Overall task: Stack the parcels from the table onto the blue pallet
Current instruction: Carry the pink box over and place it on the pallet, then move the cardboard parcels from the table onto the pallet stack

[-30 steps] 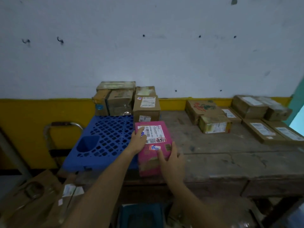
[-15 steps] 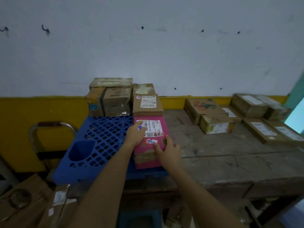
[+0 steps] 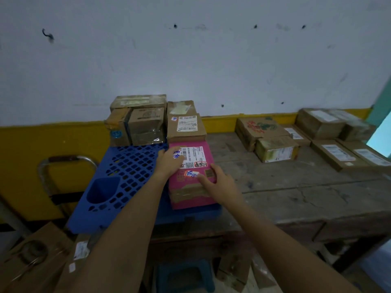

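Head view. Handle (image 3: 63, 161), metal, just left of the pallet (image 3: 127, 176). Pallet is blue with a grid top.

Brown boxes (image 3: 137, 123) are stacked at the pallet's back left corner. The labelled box (image 3: 186, 127) is just beside them at the pallet's back right.

Pink parcel (image 3: 190, 195) lies flat on the pallet's right side, label up, far end against the labelled box.

Left hand (image 3: 169, 163) lies palm-down on the pink parcel's label. Its fingers are straight and together, with no grip.

Right hand (image 3: 220, 182) rests on the pink parcel's right edge. Its fingers lie across the top and the thumb is spread out along the edge, not curled.

Table (image 3: 296, 193) runs right of the pallet. More parcels (image 3: 277, 151) sit on it well apart from the pallet, toward the wall.
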Tool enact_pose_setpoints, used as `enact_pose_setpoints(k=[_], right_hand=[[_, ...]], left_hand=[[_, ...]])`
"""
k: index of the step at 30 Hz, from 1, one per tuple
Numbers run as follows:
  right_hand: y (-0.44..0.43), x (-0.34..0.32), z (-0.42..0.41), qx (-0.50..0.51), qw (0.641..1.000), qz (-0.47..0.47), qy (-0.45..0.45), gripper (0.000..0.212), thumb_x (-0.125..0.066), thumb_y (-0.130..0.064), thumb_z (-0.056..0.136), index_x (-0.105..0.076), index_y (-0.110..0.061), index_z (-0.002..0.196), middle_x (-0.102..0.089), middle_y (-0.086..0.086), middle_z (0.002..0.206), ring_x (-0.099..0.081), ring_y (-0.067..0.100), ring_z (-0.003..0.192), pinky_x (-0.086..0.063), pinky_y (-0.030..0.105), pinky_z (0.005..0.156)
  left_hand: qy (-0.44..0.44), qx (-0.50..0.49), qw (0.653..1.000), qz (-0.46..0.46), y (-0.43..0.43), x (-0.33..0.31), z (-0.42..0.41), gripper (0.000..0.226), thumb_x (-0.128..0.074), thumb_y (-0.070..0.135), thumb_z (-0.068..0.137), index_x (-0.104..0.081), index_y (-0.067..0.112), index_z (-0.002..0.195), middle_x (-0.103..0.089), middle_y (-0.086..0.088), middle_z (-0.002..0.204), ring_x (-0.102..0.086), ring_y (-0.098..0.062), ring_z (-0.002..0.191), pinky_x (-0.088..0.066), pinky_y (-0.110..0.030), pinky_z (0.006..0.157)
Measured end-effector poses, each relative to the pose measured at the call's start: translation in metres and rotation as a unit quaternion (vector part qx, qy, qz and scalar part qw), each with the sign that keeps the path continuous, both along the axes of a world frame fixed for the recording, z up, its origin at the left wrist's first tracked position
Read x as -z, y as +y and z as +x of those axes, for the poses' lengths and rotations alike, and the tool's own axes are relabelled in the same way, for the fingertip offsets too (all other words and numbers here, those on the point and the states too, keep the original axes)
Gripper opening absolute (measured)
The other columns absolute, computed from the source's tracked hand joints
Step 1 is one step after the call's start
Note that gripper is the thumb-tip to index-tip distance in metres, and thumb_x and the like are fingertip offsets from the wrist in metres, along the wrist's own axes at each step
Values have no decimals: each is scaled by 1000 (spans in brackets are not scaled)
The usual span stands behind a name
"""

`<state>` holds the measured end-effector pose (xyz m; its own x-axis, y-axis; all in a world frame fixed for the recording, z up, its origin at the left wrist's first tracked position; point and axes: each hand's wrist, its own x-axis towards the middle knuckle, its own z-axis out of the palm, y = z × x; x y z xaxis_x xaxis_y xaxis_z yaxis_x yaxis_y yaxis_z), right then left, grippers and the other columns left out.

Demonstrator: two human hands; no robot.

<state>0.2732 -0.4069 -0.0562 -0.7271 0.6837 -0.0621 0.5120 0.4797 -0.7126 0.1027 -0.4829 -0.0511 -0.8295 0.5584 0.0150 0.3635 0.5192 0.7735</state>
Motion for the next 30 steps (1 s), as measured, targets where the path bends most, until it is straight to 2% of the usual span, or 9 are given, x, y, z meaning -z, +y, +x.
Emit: enact_pose_setpoints(k=[3,6,10,15,18,22,24,27,30], right_hand=[[19,-6,11,-16,999,-21,27,72,-43,-64,85,-23,-29,145,-52,13,132,-56,27,113,-49,44,92],[46,-11,26,-6,999,-15,35,71,-43,-61,87,-24,-27,146,-48,13,138,-49,28,123,-43,45,100],[99,-16,60,-1,999,-26,45,67,-45,-56,89,-26,-26,146,-49,16,135,-48,30,123,-40,44,102],[182,-24,117,-2,998,-20,58,64,-47,-50,91,-30,-20,145,-51,14,134,-47,29,124,-38,36,100],[233,-26,149,11,998,-10,53,61,-49,-47,91,-33,-20,143,-51,13,136,-47,28,123,-39,36,98],[298,-21,192,50,998,2,40,62,-48,-48,91,-30,-21,144,-54,15,130,-51,30,118,-42,37,94],[327,-15,213,75,996,-3,43,63,-50,-46,91,-29,-19,145,-55,15,130,-50,30,120,-42,38,98],[373,-6,235,111,992,-6,54,65,-51,-44,91,-28,-16,145,-48,15,138,-46,30,125,-39,44,104],[419,2,245,144,988,-19,57,67,-50,-45,91,-28,-15,146,-44,15,142,-45,30,128,-38,41,105]], left_hand=[[61,-50,997,16,7,-13,9,43,-55,25,90,-49,22,132,-25,-15,146,-26,-31,136,-32,-40,108],[130,-69,988,47,25,-27,26,39,-55,24,90,-53,19,128,-30,-12,140,-30,-27,132,-35,-37,102],[192,-61,977,65,69,-44,61,38,-52,19,90,-53,14,128,-37,-12,139,-35,-28,128,-38,-34,96],[168,15,984,56,147,-58,109,45,-53,17,92,-43,14,136,-38,-11,141,-38,-27,129,-34,-36,104],[143,37,988,53,204,-56,143,51,-53,20,93,-37,15,141,-36,-9,146,-33,-25,135,-31,-38,109],[119,45,991,45,279,-42,187,54,-55,20,92,-35,14,142,-38,-7,147,-34,-24,135,-31,-33,107],[113,69,991,34,312,-34,203,53,-57,18,90,-38,13,140,-42,-8,144,-38,-24,132,-35,-32,103],[98,104,989,25,362,-28,215,55,-55,17,90,-36,11,141,-39,-9,146,-36,-25,134,-33,-34,108],[98,123,987,19,414,-25,219,55,-54,17,91,-34,12,142,-38,-9,146,-34,-25,134,-30,-32,108]])
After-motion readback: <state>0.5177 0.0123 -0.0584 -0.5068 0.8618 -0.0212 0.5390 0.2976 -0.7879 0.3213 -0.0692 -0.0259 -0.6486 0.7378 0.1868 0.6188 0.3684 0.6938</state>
